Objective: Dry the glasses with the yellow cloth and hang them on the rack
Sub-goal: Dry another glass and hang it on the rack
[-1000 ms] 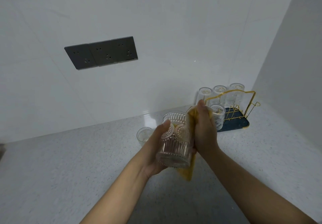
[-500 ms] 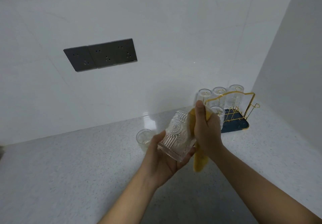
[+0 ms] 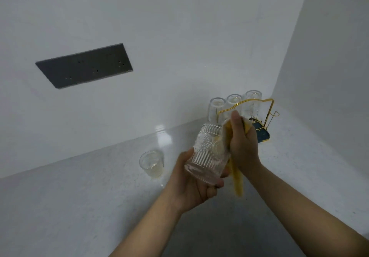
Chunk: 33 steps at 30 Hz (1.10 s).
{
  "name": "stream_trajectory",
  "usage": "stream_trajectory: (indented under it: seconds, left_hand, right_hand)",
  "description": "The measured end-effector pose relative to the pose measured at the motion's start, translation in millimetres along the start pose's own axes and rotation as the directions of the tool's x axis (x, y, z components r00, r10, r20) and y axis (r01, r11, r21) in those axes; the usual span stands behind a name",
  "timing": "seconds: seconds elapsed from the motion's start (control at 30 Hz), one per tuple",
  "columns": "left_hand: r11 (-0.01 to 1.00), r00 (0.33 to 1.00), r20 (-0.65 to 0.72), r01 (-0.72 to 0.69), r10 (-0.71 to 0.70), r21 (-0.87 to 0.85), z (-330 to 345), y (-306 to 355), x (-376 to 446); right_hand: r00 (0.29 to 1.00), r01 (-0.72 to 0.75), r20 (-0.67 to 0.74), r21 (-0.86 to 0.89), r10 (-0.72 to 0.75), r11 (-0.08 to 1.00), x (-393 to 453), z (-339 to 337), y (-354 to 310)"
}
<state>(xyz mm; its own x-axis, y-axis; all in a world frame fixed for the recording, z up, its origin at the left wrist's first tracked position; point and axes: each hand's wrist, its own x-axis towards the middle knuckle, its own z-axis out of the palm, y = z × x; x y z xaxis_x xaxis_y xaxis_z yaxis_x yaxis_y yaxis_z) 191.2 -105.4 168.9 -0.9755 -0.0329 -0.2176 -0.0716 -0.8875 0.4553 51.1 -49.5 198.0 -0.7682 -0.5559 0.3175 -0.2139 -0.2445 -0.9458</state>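
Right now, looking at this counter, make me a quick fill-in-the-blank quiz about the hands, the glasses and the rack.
1. The left hand grips the base of a patterned ____.
2. The right hand presses a ____ cloth against it.
3. The gold rack stands in the corner with ____ upturned glasses in a row behind its handle.
4. One more glass stands upright on the ____.

Answers: glass; yellow; three; counter

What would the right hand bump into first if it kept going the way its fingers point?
Probably the gold wire rack with upturned glasses on it. The right hand, clutching the yellow cloth, points up and away toward the rack, which stands directly beyond the fingertips. Depth is hard to judge from this one view.
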Motion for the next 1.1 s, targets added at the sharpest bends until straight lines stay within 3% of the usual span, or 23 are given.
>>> stream_trajectory:
  seconds: [0.07, 0.13, 0.17, 0.23, 0.27, 0.3, 0.33, 0.37, 0.4, 0.43, 0.47, 0.5, 0.57, 0.63, 0.7, 0.73, 0.77, 0.8, 0.83, 0.9, 0.97, 1.03, 1.1]
  left_hand:
    - [0.994, 0.998, -0.044, -0.042, 0.046, 0.097, 6, -6, 21]
    - [0.945, 0.94, -0.256, -0.145, 0.223, 0.293, 12, -12, 42]
    - [0.872, 0.88, -0.307, -0.202, 0.362, 0.446, 12, -17, 52]
    - [0.532, 0.751, -0.234, -0.18, 0.618, 0.827, 13, -29, 74]
    - [0.407, 0.712, -0.193, -0.141, 0.675, 0.902, 14, -34, 85]
    - [0.4, 0.697, -0.208, -0.123, 0.687, 0.908, 19, -35, 95]
    - [0.526, 0.704, -0.289, -0.14, 0.649, 0.839, 28, -33, 107]
    - [0.72, 0.746, -0.387, -0.174, 0.542, 0.672, 36, -28, 113]
    - [0.89, 0.822, -0.427, -0.195, 0.377, 0.412, 41, -25, 118]
    - [0.976, 0.895, -0.393, -0.167, 0.211, 0.142, 44, -24, 121]
    - [0.996, 0.932, -0.355, -0.088, 0.078, -0.013, 45, -27, 127]
    - [0.999, 0.942, -0.334, -0.014, 0.004, -0.029, 45, -31, 132]
    - [0.995, 0.931, -0.364, 0.039, -0.001, 0.095, 47, -43, 150]
    - [0.938, 0.874, -0.411, -0.128, 0.26, 0.322, 48, -52, 167]
    - [0.707, 0.745, -0.369, -0.191, 0.556, 0.681, 48, -59, 182]
    - [0.585, 0.695, -0.323, -0.172, 0.642, 0.792, 47, -63, 189]
    - [0.532, 0.665, -0.304, -0.166, 0.682, 0.831, 45, -66, 194]
    - [0.541, 0.655, -0.315, -0.172, 0.687, 0.823, 43, -66, 196]
    - [0.614, 0.659, -0.357, -0.204, 0.662, 0.762, 42, -62, 199]
    - [0.826, 0.722, -0.445, -0.319, 0.53, 0.465, 42, -51, 205]
    - [0.924, 0.782, -0.494, -0.301, 0.38, 0.234, 41, -43, 208]
    - [0.943, 0.789, -0.52, -0.233, 0.327, 0.239, 40, -37, 214]
    - [0.937, 0.776, -0.541, -0.185, 0.324, 0.296, 37, -30, 217]
  right_hand:
    - [0.998, 0.012, -0.068, -0.102, -0.019, 0.995, 9, -14, 6]
    - [0.991, -0.001, -0.127, -0.306, -0.039, 0.952, 23, -30, 12]
    - [0.989, -0.033, -0.147, -0.381, -0.025, 0.924, 30, -36, 14]
    - [0.983, -0.115, -0.178, -0.448, 0.038, 0.887, 43, -47, 17]
    - [0.98, -0.146, -0.188, -0.454, 0.065, 0.879, 47, -52, 19]
    - [0.977, -0.166, -0.196, -0.444, 0.086, 0.88, 50, -57, 20]
    - [0.977, -0.163, -0.193, -0.416, 0.089, 0.895, 55, -67, 23]
    - [0.982, -0.134, -0.174, -0.372, 0.073, 0.919, 57, -75, 24]
    - [0.99, -0.071, -0.141, -0.316, 0.027, 0.946, 57, -84, 26]
    - [0.995, 0.008, -0.095, -0.259, -0.033, 0.966, 58, -92, 28]
    - [0.995, 0.075, -0.045, -0.225, -0.087, 0.971, 62, -104, 32]
    - [0.993, 0.111, -0.014, -0.219, -0.116, 0.969, 67, -112, 34]
    - [0.996, 0.072, -0.04, -0.268, -0.086, 0.961, 85, -126, 42]
    - [0.993, -0.037, -0.116, -0.34, -0.003, 0.94, 103, -133, 49]
    - [0.981, -0.146, -0.177, -0.373, 0.084, 0.916, 118, -141, 54]
    - [0.968, -0.206, -0.209, -0.365, 0.135, 0.908, 122, -143, 56]
    - [0.955, -0.257, -0.232, -0.348, 0.183, 0.902, 124, -146, 59]
    - [0.946, -0.285, -0.248, -0.319, 0.21, 0.904, 123, -147, 59]
    - [0.947, -0.277, -0.242, -0.281, 0.212, 0.919, 123, -148, 62]
    - [0.974, -0.188, -0.161, -0.199, 0.157, 0.962, 118, -152, 70]
    - [0.995, -0.098, -0.046, -0.151, 0.092, 0.984, 113, -158, 78]
    - [0.992, -0.122, -0.029, -0.105, 0.12, 0.987, 119, -167, 91]
    - [0.969, -0.232, -0.107, -0.084, 0.223, 0.969, 129, -178, 102]
